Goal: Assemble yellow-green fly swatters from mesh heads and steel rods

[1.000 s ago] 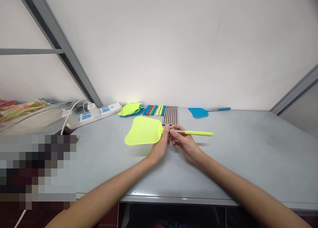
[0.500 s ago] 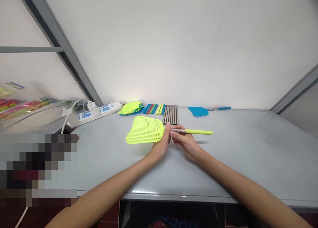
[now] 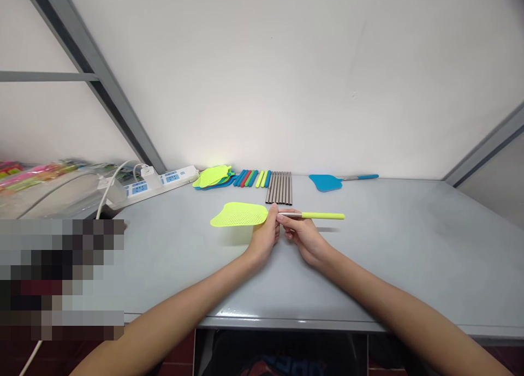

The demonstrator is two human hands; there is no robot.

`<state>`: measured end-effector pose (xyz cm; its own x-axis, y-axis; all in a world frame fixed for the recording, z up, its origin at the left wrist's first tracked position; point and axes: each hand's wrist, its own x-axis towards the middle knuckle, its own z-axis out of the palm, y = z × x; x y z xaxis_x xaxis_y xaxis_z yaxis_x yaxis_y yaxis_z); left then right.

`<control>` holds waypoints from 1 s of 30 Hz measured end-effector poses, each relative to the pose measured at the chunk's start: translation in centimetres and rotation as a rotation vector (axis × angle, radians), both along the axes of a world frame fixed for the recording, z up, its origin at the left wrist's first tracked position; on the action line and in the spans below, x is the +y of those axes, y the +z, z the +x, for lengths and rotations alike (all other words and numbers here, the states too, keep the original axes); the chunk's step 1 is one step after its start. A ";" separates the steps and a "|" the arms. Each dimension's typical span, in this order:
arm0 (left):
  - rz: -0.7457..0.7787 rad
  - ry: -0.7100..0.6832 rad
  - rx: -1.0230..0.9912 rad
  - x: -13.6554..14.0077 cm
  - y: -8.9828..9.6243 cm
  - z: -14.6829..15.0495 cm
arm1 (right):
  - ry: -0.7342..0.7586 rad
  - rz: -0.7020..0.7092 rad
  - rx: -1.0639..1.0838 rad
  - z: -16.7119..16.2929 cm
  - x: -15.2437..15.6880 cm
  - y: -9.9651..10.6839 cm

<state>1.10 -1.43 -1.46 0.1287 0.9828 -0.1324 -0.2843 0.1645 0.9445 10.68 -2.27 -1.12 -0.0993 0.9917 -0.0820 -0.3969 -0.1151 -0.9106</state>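
A yellow fly swatter [image 3: 238, 215] is held level above the table, its perforated head to the left and its yellow grip to the right. My left hand [image 3: 265, 231] is closed round the neck, where the head meets the metal rod. Close beside it, my right hand [image 3: 305, 234] pinches the metal rod just left of the yellow grip. Behind my hands lies a row of metal tubes [image 3: 279, 188]. Left of them are several coloured grips [image 3: 251, 178] and a stack of swatter heads [image 3: 213, 176], yellow on top and blue below.
A blue fly swatter [image 3: 326, 182] lies at the back right of the grey table [image 3: 388, 245]. A white power strip [image 3: 164, 185] with plugs and cables runs along the back left. Plastic-wrapped colourful items [image 3: 45, 182] are at the far left, above a blurred-out patch.
The swatter's head has turned about the rod's axis and now shows flatter, more edge-on. Both hands keep hold of it in nearly the same place.
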 end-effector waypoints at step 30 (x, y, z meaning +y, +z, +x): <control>-0.110 0.080 0.013 0.3 -0.2 1.2 | -0.162 -0.066 0.163 -2.2 0.7 -0.6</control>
<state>2.32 -1.16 -1.69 0.0485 0.9692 -0.2413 -0.2889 0.2449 0.9255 8.52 -1.53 -1.73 0.0431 0.9887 -0.1433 -0.5559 -0.0955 -0.8257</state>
